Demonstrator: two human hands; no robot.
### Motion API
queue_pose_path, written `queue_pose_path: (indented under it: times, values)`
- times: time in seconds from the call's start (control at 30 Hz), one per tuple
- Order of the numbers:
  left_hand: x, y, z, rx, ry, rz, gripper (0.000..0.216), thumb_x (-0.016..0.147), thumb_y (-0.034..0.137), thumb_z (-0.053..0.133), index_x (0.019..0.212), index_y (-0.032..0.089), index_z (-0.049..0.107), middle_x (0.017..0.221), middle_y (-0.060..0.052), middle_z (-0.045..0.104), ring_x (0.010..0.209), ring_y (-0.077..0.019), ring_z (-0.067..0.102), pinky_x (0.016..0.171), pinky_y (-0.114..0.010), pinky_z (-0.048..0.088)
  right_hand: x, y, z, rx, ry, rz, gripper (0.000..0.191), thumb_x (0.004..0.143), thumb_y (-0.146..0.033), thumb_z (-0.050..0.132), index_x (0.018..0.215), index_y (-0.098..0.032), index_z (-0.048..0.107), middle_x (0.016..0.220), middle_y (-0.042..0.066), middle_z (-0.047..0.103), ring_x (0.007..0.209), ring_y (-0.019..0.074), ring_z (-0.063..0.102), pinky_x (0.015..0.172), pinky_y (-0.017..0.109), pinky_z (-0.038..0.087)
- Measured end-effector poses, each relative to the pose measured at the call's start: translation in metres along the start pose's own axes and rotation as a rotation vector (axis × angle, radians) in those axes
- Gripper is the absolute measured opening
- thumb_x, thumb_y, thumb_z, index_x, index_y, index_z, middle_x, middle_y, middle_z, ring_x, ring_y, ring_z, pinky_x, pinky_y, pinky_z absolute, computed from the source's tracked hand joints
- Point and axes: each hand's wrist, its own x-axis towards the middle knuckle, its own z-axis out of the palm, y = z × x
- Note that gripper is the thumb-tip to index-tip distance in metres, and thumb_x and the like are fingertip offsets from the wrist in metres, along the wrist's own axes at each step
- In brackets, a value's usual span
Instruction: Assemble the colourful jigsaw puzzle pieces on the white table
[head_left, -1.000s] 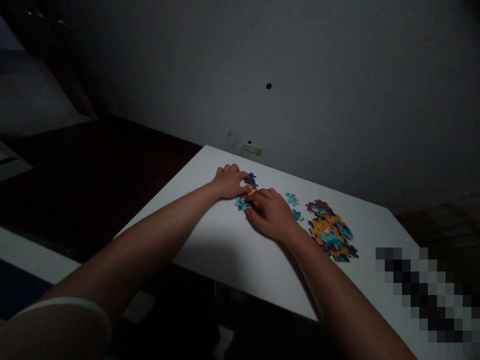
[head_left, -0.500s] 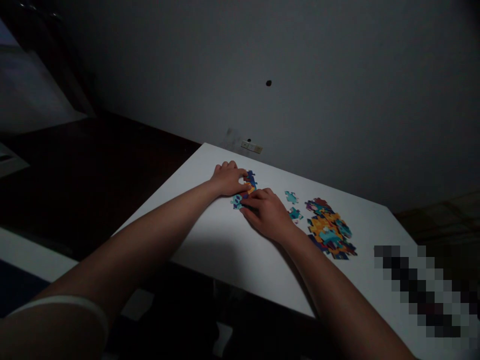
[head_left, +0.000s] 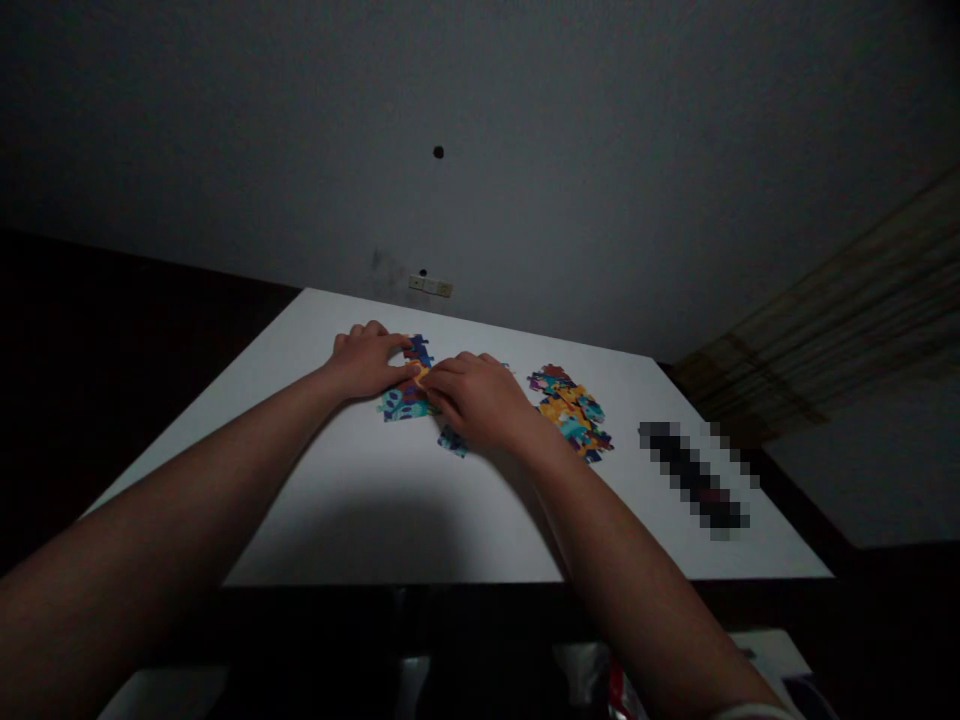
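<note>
The left hand and right hand come together near the middle of the frame, on a white counter. Between them lies a puzzle section of joined blue and teal pieces. Its long axis appears to run from upper right to lower left, though the dim light and the covering fingers make that a fair guess. The left hand sits at its upper left and the right hand at its right; the left is nearer to most of it.

Both hands are curled downward, neither flat nor clenched into a fist. Their fingers meet at one orange piece at the section's upper right. They touch it, but I cannot tell whether they grip it or only press on it.

There are two hands, one section, one orange piece and one loose teal piece, which lies just below the right hand's fingers. Right of the hands is one heap of mixed pieces, too overlapped to count. Beyond the counter's far edge is one switch plate.
</note>
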Motion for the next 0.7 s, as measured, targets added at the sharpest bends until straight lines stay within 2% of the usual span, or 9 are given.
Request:
queue_pose_path:
  times: [0.13, 0.23, 0.27, 0.33, 0.4, 0.47, 0.53, 0.6, 0.7]
  values:
    - [0.003, -0.002, 0.001, 0.005, -0.016, 0.002, 0.070, 0.094, 0.077, 0.054, 0.151, 0.039, 0.068, 0.145, -0.015, 0.061, 0.138, -0.0446, 0.052, 0.112, -0.058, 0.042, -0.032, 0.043, -0.056, 0.133, 0.015, 0.219, 0.040, 0.101, -0.012, 0.053, 0.125, -0.026, 0.081, 0.127, 0.008, 0.081, 0.115, 0.0265, 0.074, 0.100, 0.038, 0.055]
    - [0.005, -0.003, 0.002, 0.014, -0.014, -0.002, 0.071, 0.094, 0.077, 0.053, 0.152, 0.040, 0.068, 0.147, -0.015, 0.060, 0.138, -0.0456, 0.052, 0.112, -0.059, 0.042, -0.063, 0.076, -0.075, 0.132, -0.170, 0.367, 0.027, 0.099, -0.026, 0.066, 0.120, -0.026, 0.082, 0.116, 0.009, 0.083, 0.103, 0.0279, 0.077, 0.094, 0.038, 0.058]
    - [0.005, -0.004, 0.003, 0.016, -0.016, -0.003, 0.071, 0.094, 0.077, 0.053, 0.152, 0.040, 0.067, 0.147, -0.015, 0.060, 0.138, -0.0457, 0.052, 0.112, -0.059, 0.042, -0.072, 0.085, -0.075, 0.124, -0.237, 0.406, 0.028, 0.096, -0.032, 0.073, 0.122, -0.026, 0.082, 0.116, 0.009, 0.083, 0.101, 0.0292, 0.077, 0.092, 0.039, 0.059]
    - [0.005, -0.004, 0.003, 0.018, -0.023, -0.003, 0.072, 0.093, 0.078, 0.052, 0.152, 0.039, 0.067, 0.148, -0.016, 0.059, 0.139, -0.0459, 0.052, 0.112, -0.059, 0.042, -0.087, 0.099, -0.067, 0.116, -0.310, 0.457, 0.044, 0.087, -0.041, 0.084, 0.129, -0.026, 0.080, 0.129, 0.012, 0.080, 0.108, 0.0317, 0.077, 0.097, 0.042, 0.060]
    - [0.006, -0.004, 0.003, 0.020, -0.029, -0.002, 0.074, 0.093, 0.079, 0.051, 0.153, 0.039, 0.066, 0.150, -0.016, 0.058, 0.139, -0.0461, 0.051, 0.112, -0.060, 0.041, -0.098, 0.109, -0.054, 0.119, -0.311, 0.459, 0.059, 0.081, -0.042, 0.090, 0.136, -0.026, 0.078, 0.148, 0.015, 0.071, 0.122, 0.0337, 0.074, 0.105, 0.043, 0.059]
    - [0.007, -0.004, 0.003, 0.025, -0.038, -0.004, 0.076, 0.093, 0.080, 0.050, 0.154, 0.039, 0.065, 0.152, -0.016, 0.058, 0.140, -0.0468, 0.050, 0.113, -0.060, 0.040, -0.105, 0.117, -0.042, 0.142, -0.287, 0.444, 0.060, 0.079, -0.036, 0.090, 0.137, -0.026, 0.078, 0.153, 0.015, 0.068, 0.130, 0.0340, 0.071, 0.110, 0.043, 0.058]
    - [0.008, -0.004, 0.002, 0.030, -0.046, -0.010, 0.077, 0.092, 0.080, 0.050, 0.155, 0.039, 0.065, 0.154, -0.015, 0.058, 0.140, -0.0473, 0.050, 0.113, -0.061, 0.040, -0.111, 0.124, -0.035, 0.178, -0.244, 0.444, 0.051, 0.081, -0.028, 0.086, 0.132, -0.027, 0.081, 0.138, 0.013, 0.076, 0.123, 0.0329, 0.074, 0.108, 0.045, 0.059]
    - [0.008, -0.004, 0.002, 0.033, -0.045, -0.019, 0.076, 0.092, 0.080, 0.050, 0.154, 0.039, 0.065, 0.154, -0.015, 0.059, 0.140, -0.0475, 0.050, 0.114, -0.061, 0.040, -0.116, 0.132, -0.030, 0.235, -0.173, 0.454, 0.039, 0.084, -0.022, 0.079, 0.122, -0.027, 0.084, 0.118, 0.010, 0.082, 0.106, 0.0310, 0.078, 0.099, 0.046, 0.062]
    - [0.009, -0.004, 0.002, 0.024, -0.030, -0.027, 0.075, 0.091, 0.079, 0.051, 0.153, 0.040, 0.067, 0.153, -0.014, 0.059, 0.140, -0.0468, 0.051, 0.114, -0.061, 0.040, -0.125, 0.141, -0.027, 0.378, -0.040, 0.480, 0.026, 0.087, -0.025, 0.077, 0.111, -0.027, 0.085, 0.103, 0.008, 0.082, 0.087, 0.0285, 0.077, 0.085, 0.046, 0.064]
